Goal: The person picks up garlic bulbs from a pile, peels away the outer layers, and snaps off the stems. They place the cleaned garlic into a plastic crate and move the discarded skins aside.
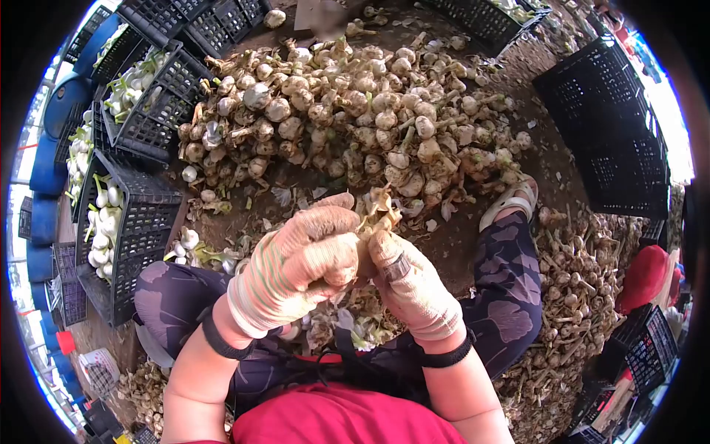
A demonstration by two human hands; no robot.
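Both my hands wear pale, soiled knit gloves and meet above my lap. My left hand point(299, 259) is closed, its fingers curled round a garlic bulb point(365, 259) that is mostly hidden. Against the same bulb presses my right hand point(420, 292), thumb and fingers pinched together. Dry, papery skin and stem point(379, 211) stick up between the two hands. A dark, shiny band point(397, 268) sits on the right thumb. Loose peelings point(355, 325) lie in my lap under the hands.
A large heap of unpeeled garlic point(347, 111) lies in front. Black crates of cleaned white garlic point(107, 233) stand at left. An upright black crate point(606, 133) is at right, near more garlic point(573, 303). Several cleaned bulbs point(188, 240) lie by my left knee.
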